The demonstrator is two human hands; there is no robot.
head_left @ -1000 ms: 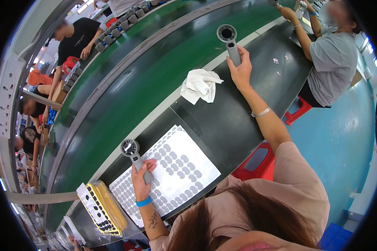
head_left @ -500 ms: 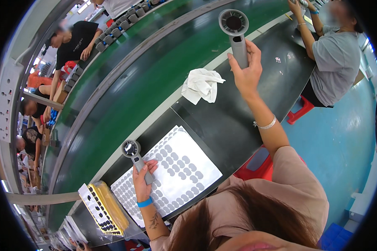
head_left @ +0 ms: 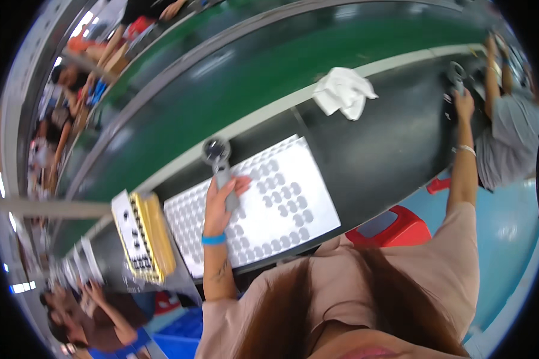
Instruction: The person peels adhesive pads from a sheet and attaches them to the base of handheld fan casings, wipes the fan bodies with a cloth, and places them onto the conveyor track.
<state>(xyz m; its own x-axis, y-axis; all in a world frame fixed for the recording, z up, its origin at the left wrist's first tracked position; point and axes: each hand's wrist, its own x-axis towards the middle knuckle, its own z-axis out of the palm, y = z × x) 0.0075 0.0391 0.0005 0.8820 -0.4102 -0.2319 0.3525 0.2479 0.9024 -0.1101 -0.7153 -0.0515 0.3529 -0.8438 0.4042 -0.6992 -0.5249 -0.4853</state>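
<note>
A long dark workbench (head_left: 395,143) runs beside a green conveyor belt (head_left: 293,84). Under the left hand (head_left: 218,206) lies a white tray of round grey dots (head_left: 281,203); a yellow-edged parts box (head_left: 141,236) sits just to its left. That hand closes around the handle of a grey round-headed tool (head_left: 218,164), head pointing away. Far out, the right hand (head_left: 462,106) seems to grip a second grey tool (head_left: 456,75), though blur hides the fingers. A crumpled white cloth (head_left: 344,93) lies between the hands.
</note>
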